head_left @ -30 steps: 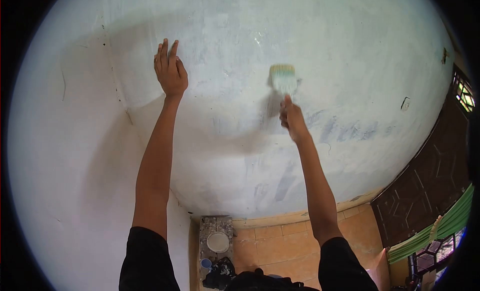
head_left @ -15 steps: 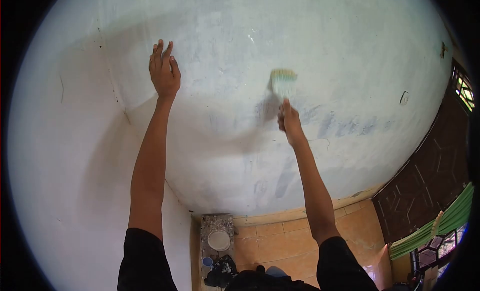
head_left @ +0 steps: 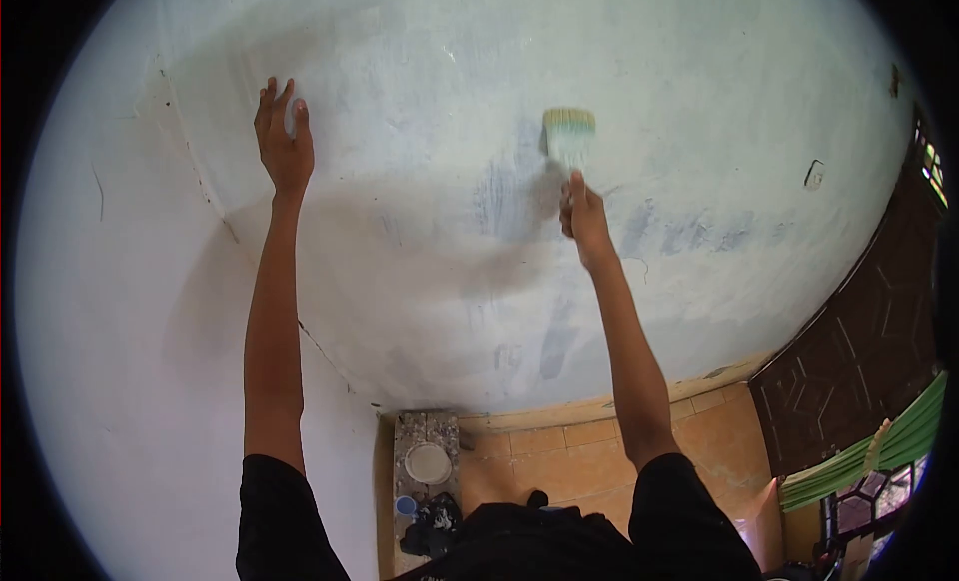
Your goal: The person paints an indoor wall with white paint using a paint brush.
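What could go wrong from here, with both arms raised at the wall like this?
The wide brush in the right hand might drip onto the tiled floor. The blue cup on the bench could get knocked by a step or lowered arm. Working sideways, the bristles might smear the small wall fitting.

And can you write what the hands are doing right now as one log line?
left hand: open, raised by the wall, contact unclear | right hand: gripping brush, bristles up | below: blue cup on spattered bench
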Available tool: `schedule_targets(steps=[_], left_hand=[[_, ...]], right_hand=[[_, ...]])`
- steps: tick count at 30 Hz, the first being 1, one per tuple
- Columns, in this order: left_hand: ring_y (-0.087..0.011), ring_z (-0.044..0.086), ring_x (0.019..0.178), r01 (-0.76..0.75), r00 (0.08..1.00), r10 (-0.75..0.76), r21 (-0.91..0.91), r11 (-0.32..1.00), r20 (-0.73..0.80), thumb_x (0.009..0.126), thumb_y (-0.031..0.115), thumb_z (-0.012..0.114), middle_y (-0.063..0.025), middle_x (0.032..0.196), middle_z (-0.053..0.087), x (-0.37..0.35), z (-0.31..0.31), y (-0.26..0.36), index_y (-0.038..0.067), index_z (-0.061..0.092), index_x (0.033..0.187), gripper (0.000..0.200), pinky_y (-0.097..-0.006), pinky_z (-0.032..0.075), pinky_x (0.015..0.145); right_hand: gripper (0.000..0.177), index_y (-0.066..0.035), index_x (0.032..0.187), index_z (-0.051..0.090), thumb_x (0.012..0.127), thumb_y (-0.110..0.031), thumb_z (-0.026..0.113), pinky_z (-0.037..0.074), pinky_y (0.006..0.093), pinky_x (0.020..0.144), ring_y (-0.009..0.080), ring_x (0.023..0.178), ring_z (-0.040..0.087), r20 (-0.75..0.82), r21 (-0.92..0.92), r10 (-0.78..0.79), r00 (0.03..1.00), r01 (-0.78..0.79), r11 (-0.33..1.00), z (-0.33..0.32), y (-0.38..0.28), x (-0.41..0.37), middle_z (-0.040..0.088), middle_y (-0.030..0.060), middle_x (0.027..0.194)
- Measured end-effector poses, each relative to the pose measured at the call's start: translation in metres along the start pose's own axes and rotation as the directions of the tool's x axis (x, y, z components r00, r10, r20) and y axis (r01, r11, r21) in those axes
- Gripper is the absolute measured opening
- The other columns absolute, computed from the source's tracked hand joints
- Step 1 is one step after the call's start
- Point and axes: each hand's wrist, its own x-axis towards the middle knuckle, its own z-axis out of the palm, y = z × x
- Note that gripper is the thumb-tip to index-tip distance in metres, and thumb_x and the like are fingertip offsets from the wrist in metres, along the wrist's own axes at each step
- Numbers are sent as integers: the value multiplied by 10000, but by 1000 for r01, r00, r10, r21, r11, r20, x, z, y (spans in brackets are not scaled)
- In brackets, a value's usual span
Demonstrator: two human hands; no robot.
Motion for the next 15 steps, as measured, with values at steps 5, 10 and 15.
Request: schedule_targets(steps=[5,10,15], left_hand=[[-277,482,1269,243,970,-226,-316,917,90,979,233,545,-111,1318,566,-45,-30,56,68,586,1258,327,-410,353,1066],[-196,574,1103,601,787,-443,-375,705,429,991,173,511,-98,1198,619,-153,-57,150,36,590,1209,269,-325,435,940],[-142,603,963,887,398,-483,-193,419,780,943,85,560,-75,1093,660,-279,-98,242,18,640,1081,174,-271,460,827]], right_hand=[[440,-133,794,468,986,-528,439,172,210,406,22,454,212,18,89,-82,996,80,993,-9,-29,-17,278,-94,566],[433,-123,796,480,999,-502,430,203,205,420,23,471,240,112,63,-205,972,199,978,-23,-66,38,315,-89,582],[433,-130,786,488,1000,-502,427,213,213,404,29,447,272,88,6,-86,992,85,996,-41,36,3,337,-72,565]])
